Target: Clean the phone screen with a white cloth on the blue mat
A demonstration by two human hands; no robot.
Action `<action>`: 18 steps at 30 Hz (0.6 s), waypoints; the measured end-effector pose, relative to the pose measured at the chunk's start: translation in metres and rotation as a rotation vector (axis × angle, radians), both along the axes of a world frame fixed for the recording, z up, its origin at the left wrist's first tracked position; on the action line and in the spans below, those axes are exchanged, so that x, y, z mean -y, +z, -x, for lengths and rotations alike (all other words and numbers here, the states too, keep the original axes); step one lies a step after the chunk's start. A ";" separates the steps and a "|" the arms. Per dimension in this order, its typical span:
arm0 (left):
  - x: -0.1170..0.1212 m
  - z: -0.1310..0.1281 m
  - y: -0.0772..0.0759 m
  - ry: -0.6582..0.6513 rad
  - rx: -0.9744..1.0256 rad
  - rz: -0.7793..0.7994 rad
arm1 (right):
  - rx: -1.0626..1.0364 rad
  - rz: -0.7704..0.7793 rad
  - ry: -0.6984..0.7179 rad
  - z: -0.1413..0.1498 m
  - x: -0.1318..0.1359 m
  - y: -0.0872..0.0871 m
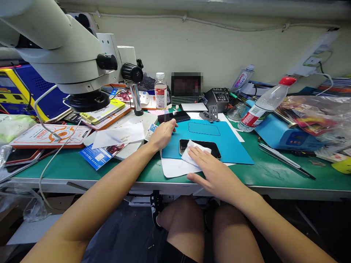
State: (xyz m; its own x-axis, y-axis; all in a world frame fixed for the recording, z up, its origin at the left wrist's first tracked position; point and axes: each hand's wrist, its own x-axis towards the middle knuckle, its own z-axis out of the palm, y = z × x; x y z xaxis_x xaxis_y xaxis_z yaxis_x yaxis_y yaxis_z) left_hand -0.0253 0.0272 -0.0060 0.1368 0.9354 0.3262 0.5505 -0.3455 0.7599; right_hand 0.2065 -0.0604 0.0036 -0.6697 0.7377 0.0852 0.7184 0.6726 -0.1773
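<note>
On the blue mat (233, 149) lies a phone (216, 148) with a dark face and a pale metal edge. My right hand (208, 166) presses a folded white wipe (190, 157) onto its left half, fingers laid along the wipe and thumb held out to the side. My left hand (163, 134) rests at the mat's upper left edge, fingers loosely bent and nothing visible in them. Just beyond it is a second black phone (179, 116). White paper (172, 170) shows beneath the mat's front edge.
A microscope (74, 62) overhangs the left side, above boxes and a blue card (98, 157). Tweezers (285, 160) lie at right, near a blue device (287, 135) and a tilted red-capped bottle (265, 106). A small clear bottle (160, 91) stands at the back.
</note>
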 end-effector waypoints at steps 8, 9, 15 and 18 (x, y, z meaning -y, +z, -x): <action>0.001 -0.001 0.000 -0.005 -0.012 0.012 | -0.014 0.005 -0.047 0.038 -0.028 0.002; 0.002 0.000 0.000 -0.008 -0.016 0.019 | -0.032 -0.006 -0.057 0.042 -0.028 0.001; 0.002 -0.001 -0.002 -0.028 -0.030 0.025 | -0.082 -0.023 -0.073 0.009 0.017 -0.005; 0.002 -0.001 -0.001 -0.038 -0.023 0.027 | -0.054 -0.001 -0.070 -0.003 0.022 -0.003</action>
